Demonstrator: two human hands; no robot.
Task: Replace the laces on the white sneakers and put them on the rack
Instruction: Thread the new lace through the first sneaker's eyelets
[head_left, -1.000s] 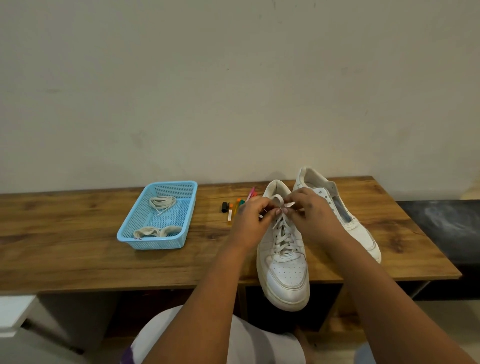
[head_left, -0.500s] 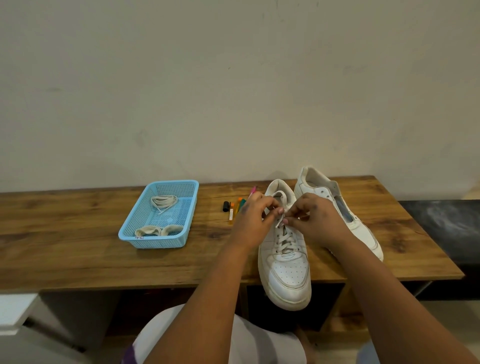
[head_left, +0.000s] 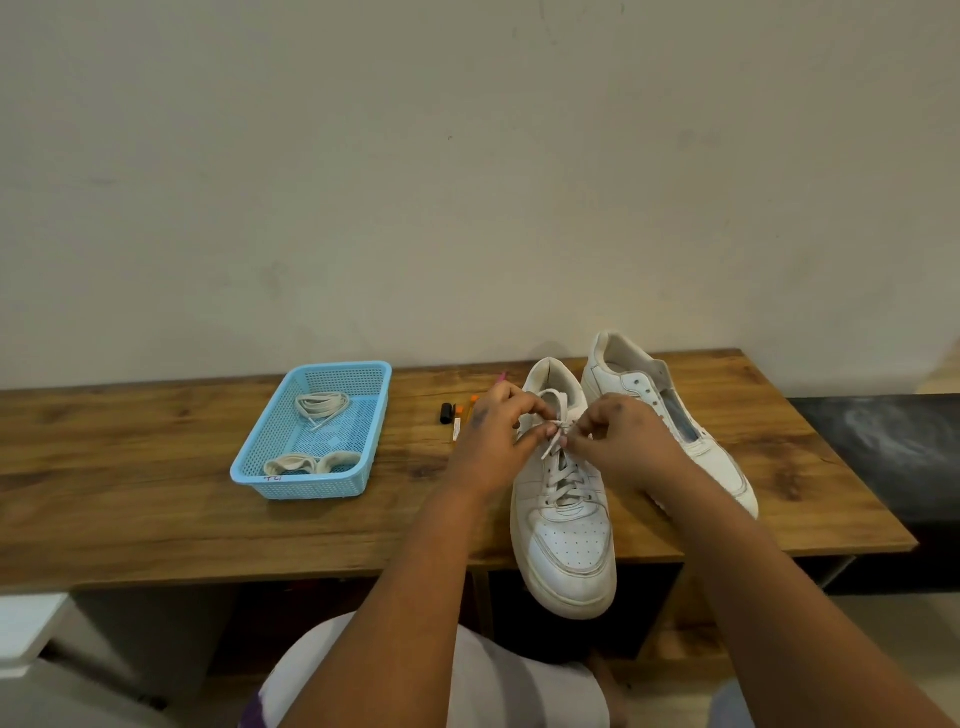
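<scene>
Two white sneakers sit on the wooden table, and I see both hands meeting over the nearer one. My left hand pinches the lace at the top eyelets of the laced sneaker, and my right hand pinches the same lace from the other side; each grip is clenched on lace, fingertips almost touching. That sneaker points toward me with its toe hanging past the table's front edge. The unlaced sneaker lies just beside it to the right, heel near the wall, angled toward the right end of the table.

Left of my hands, a few small markers lie on the wood, partly hidden by the left hand. Farther left stands a blue basket holding a loose lace bundle and rolled cream pieces; what they are I cannot tell. Bare wood stretches from the basket to the left frame edge, and a strip of bare wood runs along the front edge. A dark surface adjoins the table's right end.
</scene>
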